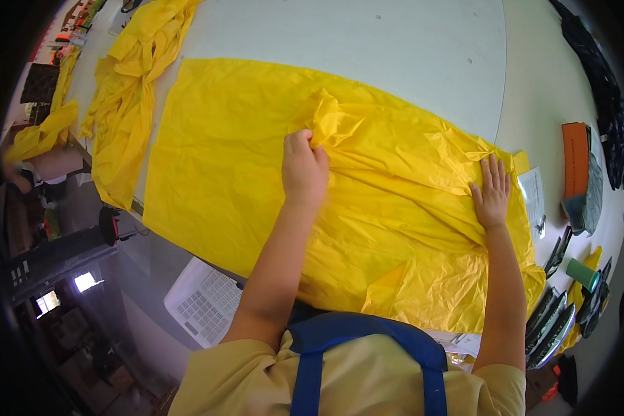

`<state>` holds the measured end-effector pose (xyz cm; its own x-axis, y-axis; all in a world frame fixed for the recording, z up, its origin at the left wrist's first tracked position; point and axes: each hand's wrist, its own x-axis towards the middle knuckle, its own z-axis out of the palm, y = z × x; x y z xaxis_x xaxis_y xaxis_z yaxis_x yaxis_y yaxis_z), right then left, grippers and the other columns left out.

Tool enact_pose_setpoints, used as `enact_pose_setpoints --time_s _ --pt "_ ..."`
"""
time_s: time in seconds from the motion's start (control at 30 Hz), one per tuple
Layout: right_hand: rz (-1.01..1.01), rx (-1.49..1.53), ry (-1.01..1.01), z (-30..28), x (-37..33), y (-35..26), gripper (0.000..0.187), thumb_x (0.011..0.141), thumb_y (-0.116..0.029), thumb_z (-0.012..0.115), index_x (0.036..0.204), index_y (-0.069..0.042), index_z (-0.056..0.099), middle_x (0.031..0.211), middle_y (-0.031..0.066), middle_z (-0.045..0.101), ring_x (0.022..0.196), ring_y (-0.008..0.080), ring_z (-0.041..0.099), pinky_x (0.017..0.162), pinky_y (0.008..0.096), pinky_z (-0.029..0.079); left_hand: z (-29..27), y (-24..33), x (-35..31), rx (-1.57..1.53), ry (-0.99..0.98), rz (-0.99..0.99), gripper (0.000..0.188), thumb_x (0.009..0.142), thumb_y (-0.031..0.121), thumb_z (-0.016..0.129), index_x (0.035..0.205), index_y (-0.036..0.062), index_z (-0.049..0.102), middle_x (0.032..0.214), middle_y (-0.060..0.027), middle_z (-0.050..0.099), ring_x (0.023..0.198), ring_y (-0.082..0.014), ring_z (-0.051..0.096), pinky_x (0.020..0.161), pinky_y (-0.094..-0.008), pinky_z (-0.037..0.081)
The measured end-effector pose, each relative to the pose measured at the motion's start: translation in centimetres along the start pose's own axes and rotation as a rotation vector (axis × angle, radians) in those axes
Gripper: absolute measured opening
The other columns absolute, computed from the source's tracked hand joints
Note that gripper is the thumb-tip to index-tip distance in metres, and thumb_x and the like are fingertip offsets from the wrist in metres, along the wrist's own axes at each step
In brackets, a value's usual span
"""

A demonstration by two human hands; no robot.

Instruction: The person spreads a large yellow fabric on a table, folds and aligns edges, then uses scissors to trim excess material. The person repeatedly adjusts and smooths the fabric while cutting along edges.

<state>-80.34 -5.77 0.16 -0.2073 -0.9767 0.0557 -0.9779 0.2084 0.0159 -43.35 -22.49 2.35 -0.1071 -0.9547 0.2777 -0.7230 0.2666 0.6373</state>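
A large sheet of thin, shiny yellow fabric (215, 152) lies spread over the white table, smooth on its left part and creased on its right. My left hand (305, 168) is closed on a bunched-up fold near the middle of the fabric, and the pinched cloth stands up above the fingers. Farther right, my right hand (492, 192) lies flat on the fabric near its right end, fingers spread. Wrinkles run through the cloth between the two hands. Close to my body, a small flap of the same yellow material lies folded over.
More crumpled yellow fabric (128, 90) hangs at the table's left edge. Right of the sheet are a paper (532, 194), an orange package (575, 159), a green cone-shaped spool (582, 274) and several dark packets (551, 326). A white plastic basket (204, 301) stands below the front edge.
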Motion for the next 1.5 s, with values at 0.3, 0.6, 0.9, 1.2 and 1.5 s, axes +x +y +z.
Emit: enact_pose_setpoints --time_s 0.3,0.6,0.9,1.2,1.5 --pt "-0.020 0.011 0.049 0.4 0.2 -0.1 0.057 0.090 -0.040 0.048 0.141 -0.018 0.037 0.150 0.0043 0.028 0.139 0.0273 0.022 0.113 0.0446 0.013 -9.4 -2.8 5.5 -0.926 -0.246 -0.553 0.015 0.089 0.016 0.056 0.099 0.0097 0.047 0.074 -0.0032 0.050 0.072 -0.0133 0.053 0.065 -0.0291 0.050" --pt "0.013 0.007 0.012 0.1 0.2 -0.1 0.057 0.089 -0.040 0.048 0.141 -0.018 0.036 0.150 0.0037 0.027 0.139 0.0266 0.021 0.113 0.0437 0.012 -5.0 -1.2 1.1 -0.434 -0.179 -0.356 0.019 0.092 0.021 0.057 0.092 0.0026 0.054 0.075 0.0008 0.053 0.067 -0.0093 0.048 0.056 -0.0253 0.041" --pt "0.014 0.006 0.008 0.0 0.3 -0.2 0.058 0.089 -0.041 0.048 0.141 -0.018 0.037 0.150 0.0037 0.027 0.139 0.0262 0.020 0.113 0.0435 0.013 -6.2 -5.5 10.9 -1.147 -0.693 -0.705 0.035 0.097 0.029 0.043 0.116 0.0040 0.058 0.120 -0.0094 0.057 0.106 -0.0166 0.055 0.091 -0.0283 0.042" --pt "0.051 0.025 -0.024 -0.5 0.3 -0.2 0.058 0.088 -0.041 0.050 0.140 -0.018 0.038 0.149 0.0027 0.028 0.139 0.0263 0.020 0.113 0.0440 0.013 -2.4 -5.7 16.7 -0.923 -1.075 -0.160 0.011 0.090 0.012 0.049 0.094 0.0060 0.057 0.093 -0.0017 0.059 0.089 -0.0113 0.056 0.081 -0.0251 0.045" --pt "0.046 0.032 -0.012 -0.4 0.4 -0.1 0.058 0.088 -0.042 0.049 0.140 -0.019 0.038 0.149 0.0031 0.030 0.138 0.0266 0.022 0.112 0.0454 0.014 -3.2 -2.8 16.9 -0.339 -0.272 -0.368 0.034 0.092 0.026 0.051 0.120 0.0062 0.052 0.112 -0.0098 0.055 0.106 -0.0207 0.052 0.087 -0.0342 0.044"
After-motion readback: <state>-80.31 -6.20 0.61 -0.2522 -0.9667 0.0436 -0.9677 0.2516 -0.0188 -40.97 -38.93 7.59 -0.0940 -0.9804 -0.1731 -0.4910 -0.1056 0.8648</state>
